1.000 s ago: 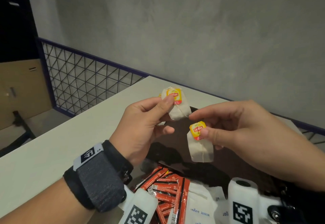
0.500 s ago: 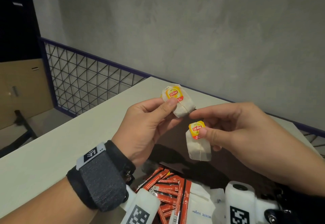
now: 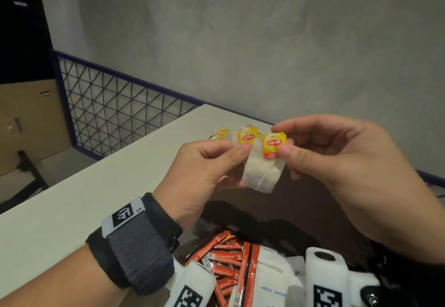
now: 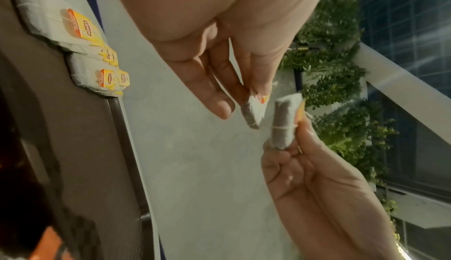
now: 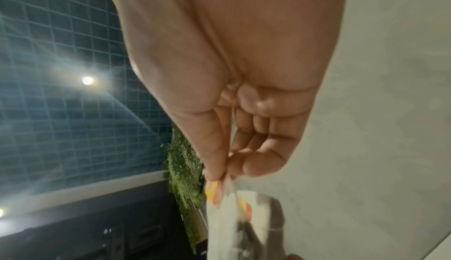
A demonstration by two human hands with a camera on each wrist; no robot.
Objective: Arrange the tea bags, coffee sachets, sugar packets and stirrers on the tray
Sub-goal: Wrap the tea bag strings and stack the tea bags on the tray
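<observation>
Pinching one tea bag (image 3: pixel 245 138) in the left hand (image 3: pixel 204 174) and another tea bag (image 3: pixel 263 174) in the right hand (image 3: pixel 337 162), fingers closed on each, side by side above the tray (image 3: pixel 301 210).

A hospitality-style terrace or café corner: a pale counter (image 3: pixel 72 200) against a bare concrete wall (image 3: pixel 265 42), wire-mesh railing (image 3: pixel 115 111), hedge greenery (image 4: pixel 341 83) and glass-block wall (image 5: pixel 61 71) beyond the fingers.

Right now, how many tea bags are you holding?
2: one tea bag in the left hand, a second tea bag in the right hand, above the tray. More tea bags lie overlapped on it, uncounted.
</observation>
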